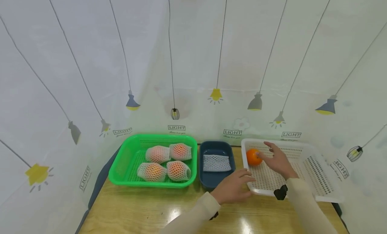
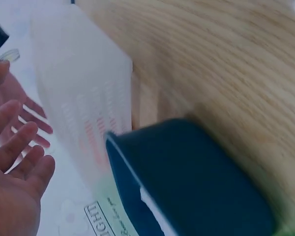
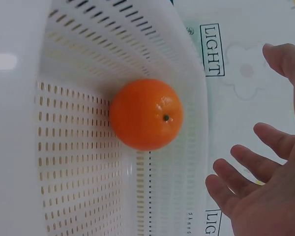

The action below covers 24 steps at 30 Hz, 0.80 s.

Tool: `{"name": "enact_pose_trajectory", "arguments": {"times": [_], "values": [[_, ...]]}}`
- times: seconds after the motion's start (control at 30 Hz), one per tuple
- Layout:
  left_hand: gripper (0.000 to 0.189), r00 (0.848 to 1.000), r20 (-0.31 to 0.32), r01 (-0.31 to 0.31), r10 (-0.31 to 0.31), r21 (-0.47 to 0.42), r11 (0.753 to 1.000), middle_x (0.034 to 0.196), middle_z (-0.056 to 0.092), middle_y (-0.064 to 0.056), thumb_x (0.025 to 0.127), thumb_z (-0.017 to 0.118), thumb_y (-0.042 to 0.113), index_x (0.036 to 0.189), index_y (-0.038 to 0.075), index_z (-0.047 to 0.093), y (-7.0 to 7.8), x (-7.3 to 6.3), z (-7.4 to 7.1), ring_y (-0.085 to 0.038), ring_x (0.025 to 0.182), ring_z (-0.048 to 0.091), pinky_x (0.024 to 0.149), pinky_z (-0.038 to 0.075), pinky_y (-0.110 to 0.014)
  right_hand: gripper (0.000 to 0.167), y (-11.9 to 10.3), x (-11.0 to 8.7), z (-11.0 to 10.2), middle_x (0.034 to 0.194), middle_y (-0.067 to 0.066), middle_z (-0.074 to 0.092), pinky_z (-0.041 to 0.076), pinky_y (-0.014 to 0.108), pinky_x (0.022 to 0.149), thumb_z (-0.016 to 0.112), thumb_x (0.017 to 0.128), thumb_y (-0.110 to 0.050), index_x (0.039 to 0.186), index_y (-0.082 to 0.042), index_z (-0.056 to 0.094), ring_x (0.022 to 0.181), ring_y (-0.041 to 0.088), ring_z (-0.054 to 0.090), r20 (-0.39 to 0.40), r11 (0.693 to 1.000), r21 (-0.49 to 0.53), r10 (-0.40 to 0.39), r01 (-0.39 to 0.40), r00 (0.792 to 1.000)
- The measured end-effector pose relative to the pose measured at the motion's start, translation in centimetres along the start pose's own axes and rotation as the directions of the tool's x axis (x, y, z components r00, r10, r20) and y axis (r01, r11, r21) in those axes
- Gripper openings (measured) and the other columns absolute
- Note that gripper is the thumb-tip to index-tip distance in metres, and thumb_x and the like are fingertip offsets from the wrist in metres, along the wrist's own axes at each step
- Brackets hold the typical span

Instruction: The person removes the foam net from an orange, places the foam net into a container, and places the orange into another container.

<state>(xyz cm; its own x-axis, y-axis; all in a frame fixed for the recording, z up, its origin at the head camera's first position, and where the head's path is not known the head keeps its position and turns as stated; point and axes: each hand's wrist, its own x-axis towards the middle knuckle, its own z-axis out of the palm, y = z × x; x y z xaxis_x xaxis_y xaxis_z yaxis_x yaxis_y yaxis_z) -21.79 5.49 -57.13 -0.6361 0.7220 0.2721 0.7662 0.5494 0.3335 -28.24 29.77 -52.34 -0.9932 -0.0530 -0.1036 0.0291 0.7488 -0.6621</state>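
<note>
One bare orange [image 1: 255, 157] lies in the left end of the white perforated basket [image 1: 328, 197], its stem spot showing in the right wrist view. Over the basket, just right of the fruit, is my right hand [image 1: 278, 161], fingers spread and holding nothing. My left hand [image 1: 233, 187] hovers with extended, empty fingers by the basket's near left corner, in front of the dark blue tub [image 1: 231, 180]. Inside that tub lies a flat white foam net sleeve [image 1: 216, 163].
At the left stands a green basket [image 1: 121, 184] holding several fruits [image 1: 158, 154] in white foam nets. All the containers sit along the back of the wooden table [image 1: 136, 207], against a wall covering [image 1: 193, 59] printed with lamps.
</note>
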Motion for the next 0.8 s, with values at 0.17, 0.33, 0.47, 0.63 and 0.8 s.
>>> {"name": "enact_pose_trajectory", "arguments": {"times": [0.17, 0.33, 0.47, 0.63, 0.8], "values": [[0.057, 0.997, -0.057, 0.042, -0.048, -0.096, 0.995, 0.15, 0.053, 0.0, 0.096, 0.068, 0.05, 0.144, 0.021, 0.057, -0.7, -1.3, -1.7, -0.014, 0.142, 0.045, 0.115, 0.044, -0.026, 0.095, -0.9, -1.0, 0.3, 0.164, 0.03, 0.028, 0.041, 0.073, 0.105, 0.058, 0.095, -0.068, 0.162, -0.009, 0.025, 0.144, 0.053, 0.034, -0.039, 0.998, -0.013, -0.058, 0.058, 0.998], [0.065, 0.986, -0.048, 0.153, -0.161, -0.145, 0.977, 0.156, 0.045, 0.005, 0.096, 0.065, 0.057, 0.151, 0.026, 0.05, -1.7, -2.6, -4.4, -0.015, 0.15, 0.037, 0.119, 0.042, -0.035, 0.088, -2.0, -2.1, 0.9, 0.164, 0.028, 0.029, 0.037, 0.073, 0.109, 0.061, 0.097, -0.059, 0.161, -0.008, 0.028, 0.145, 0.052, 0.033, -0.071, 0.994, -0.008, -0.107, 0.107, 0.992], [0.071, 0.968, -0.084, 0.221, -0.237, -0.166, 0.961, 0.159, 0.041, 0.002, 0.095, 0.063, 0.062, 0.154, 0.027, 0.046, -3.0, -3.7, -6.4, -0.019, 0.153, 0.035, 0.118, 0.043, -0.042, 0.087, -2.9, -2.9, 1.6, 0.164, 0.025, 0.032, 0.031, 0.072, 0.114, 0.064, 0.096, -0.057, 0.16, -0.008, 0.032, 0.147, 0.05, 0.032, -0.104, 0.988, -0.007, -0.157, 0.157, 0.982], [0.076, 0.947, -0.155, 0.249, -0.283, -0.206, 0.947, 0.159, 0.04, -0.005, 0.094, 0.065, 0.06, 0.157, 0.025, 0.041, -5.3, -5.4, -8.6, -0.025, 0.15, 0.038, 0.114, 0.047, -0.047, 0.079, -4.1, -3.7, 3.2, 0.161, 0.024, 0.036, 0.03, 0.071, 0.116, 0.072, 0.095, -0.043, 0.156, -0.006, 0.038, 0.145, 0.048, 0.035, -0.142, 0.97, 0.003, -0.24, 0.242, 0.96], [0.079, 0.912, -0.153, 0.337, -0.381, -0.251, 0.908, 0.162, 0.035, -0.003, 0.093, 0.065, 0.062, 0.159, 0.03, 0.035, -7.6, -7.0, -10.7, -0.026, 0.15, 0.037, 0.113, 0.046, -0.051, 0.076, -5.2, -4.3, 5.0, 0.158, 0.025, 0.04, 0.032, 0.07, 0.115, 0.077, 0.093, -0.033, 0.153, -0.003, 0.042, 0.144, 0.047, 0.037, -0.173, 0.944, -0.002, -0.325, 0.329, 0.93]]}}
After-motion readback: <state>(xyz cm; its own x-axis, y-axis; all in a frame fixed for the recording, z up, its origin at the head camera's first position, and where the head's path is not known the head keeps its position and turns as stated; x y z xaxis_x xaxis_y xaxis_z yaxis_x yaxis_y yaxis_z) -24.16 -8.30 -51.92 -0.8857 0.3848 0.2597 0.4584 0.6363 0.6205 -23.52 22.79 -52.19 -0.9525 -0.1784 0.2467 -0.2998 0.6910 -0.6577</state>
